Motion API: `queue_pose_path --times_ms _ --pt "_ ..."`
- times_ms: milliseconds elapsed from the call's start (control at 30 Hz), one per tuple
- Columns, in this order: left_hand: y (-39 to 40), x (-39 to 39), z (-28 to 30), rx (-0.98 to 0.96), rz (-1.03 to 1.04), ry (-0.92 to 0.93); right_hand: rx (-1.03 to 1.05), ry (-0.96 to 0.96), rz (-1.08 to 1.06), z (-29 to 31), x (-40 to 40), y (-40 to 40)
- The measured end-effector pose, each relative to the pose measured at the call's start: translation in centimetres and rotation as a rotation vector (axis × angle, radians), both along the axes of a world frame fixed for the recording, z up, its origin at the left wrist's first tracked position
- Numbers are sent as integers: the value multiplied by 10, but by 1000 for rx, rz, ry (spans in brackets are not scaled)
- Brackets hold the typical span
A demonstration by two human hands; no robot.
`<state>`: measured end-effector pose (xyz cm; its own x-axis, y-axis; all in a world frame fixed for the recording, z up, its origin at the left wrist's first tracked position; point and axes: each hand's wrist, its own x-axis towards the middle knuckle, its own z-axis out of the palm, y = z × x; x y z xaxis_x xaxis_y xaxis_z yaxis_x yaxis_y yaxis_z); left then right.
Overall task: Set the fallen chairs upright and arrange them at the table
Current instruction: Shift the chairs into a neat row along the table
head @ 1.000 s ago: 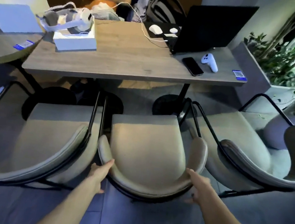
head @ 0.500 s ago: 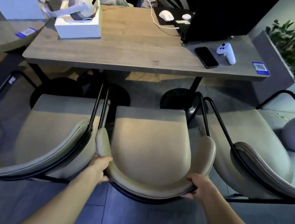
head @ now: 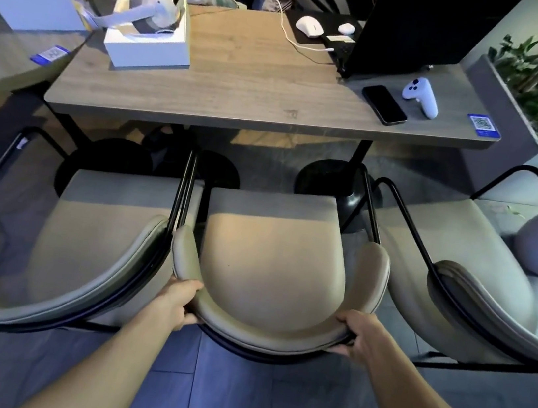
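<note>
Middle chair (head: 269,262), upright at 6 o'clock of the tabletop (head: 241,96), padded over a stiff, probably weighty frame; left hand (head: 174,301) and right hand (head: 362,338) have fingers curled around its backrest rim.

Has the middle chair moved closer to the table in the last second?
Cannot tell: the camera moved. The middle chair stays level with its neighbours before the table.

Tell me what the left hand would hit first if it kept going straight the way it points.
The left hand already grips the middle chair's backrest; pushed further forward, it would probably meet that chair's left armrest pad, though depth is hard to judge.
</note>
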<state>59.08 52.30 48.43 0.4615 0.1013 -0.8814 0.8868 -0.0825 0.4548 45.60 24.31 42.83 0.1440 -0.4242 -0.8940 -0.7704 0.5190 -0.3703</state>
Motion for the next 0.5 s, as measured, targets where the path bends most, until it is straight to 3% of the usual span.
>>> queue_pose_path --times_ms 500 --pt "8 10 18 38 -56 58 -18 40 -33 26 7 30"
